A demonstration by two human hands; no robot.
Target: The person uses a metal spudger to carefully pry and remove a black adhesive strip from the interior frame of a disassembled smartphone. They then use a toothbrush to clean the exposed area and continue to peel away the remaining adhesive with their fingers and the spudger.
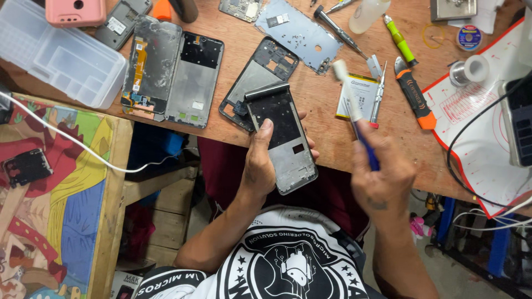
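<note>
- a grey phone frame [284, 138] with a dark inner panel is held tilted over the near edge of a wooden workbench [327, 141], its top end above the bench and its lower end out past the edge, over the person's lap.
- the left hand [259, 160] grips the frame from the left, thumb pressed on its face and fingers wrapped behind.
- the right hand [382, 177], blurred, is clenched around a brush [354, 108] with a blue handle and a pale head, raised just right of the frame and not touching it.
- just behind the frame lies a black phone chassis [260, 77]; further left, two more opened phone backs [172, 69] lie side by side.
- behind the brush sit a flat phone battery [363, 94] and a thin screwdriver [378, 94].
- to the right lie an orange-handled tool [414, 97], a green-handled tool [400, 40] and a solder spool [470, 69].
- at far left is a clear plastic organiser box [61, 55], with a pink phone case [75, 11] beyond it.
</note>
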